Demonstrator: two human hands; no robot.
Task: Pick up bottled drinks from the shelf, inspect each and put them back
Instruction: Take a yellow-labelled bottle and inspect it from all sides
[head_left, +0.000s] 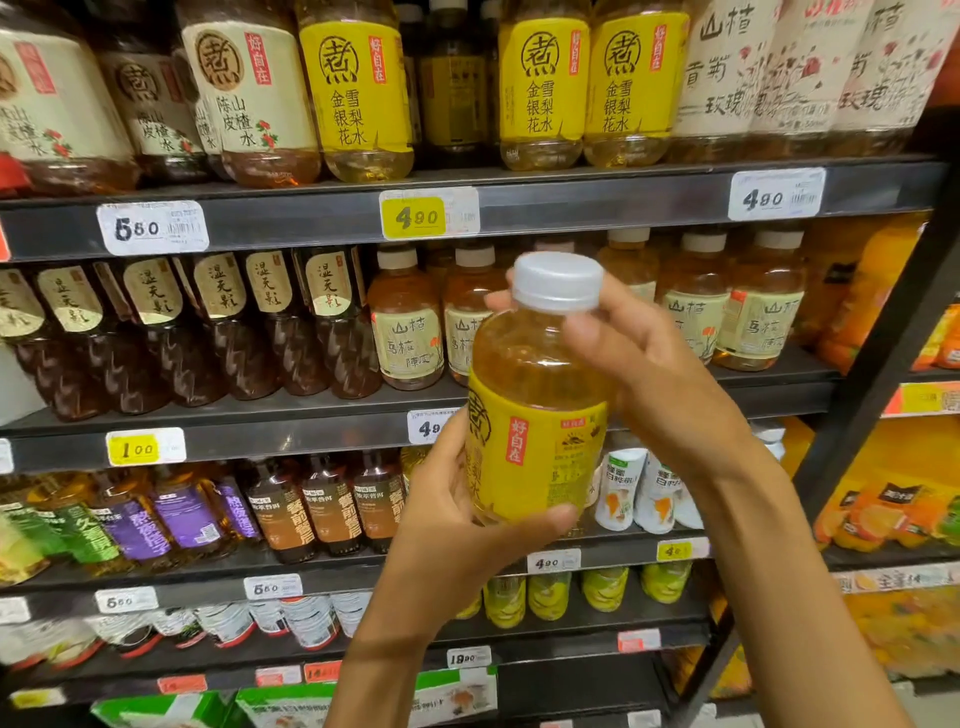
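I hold a bottle (535, 415) with a yellow label, pale golden drink and a white cap upright in front of the shelves. My left hand (457, 525) grips its lower body from the left and below, thumb across the bottom of the label. My right hand (639, 374) pinches the neck just under the cap from the right. More yellow-label bottles (543, 88) stand on the top shelf, with a gap (454, 88) between them where only darker back-row bottles show.
The dark metal shelf rail (597, 200) carries price tags. Dark brown bottles (228, 332) and cream-label bottles (410, 322) fill the second shelf. Lower shelves hold purple, brown and white bottles. An orange-drink rack (893, 499) stands to the right.
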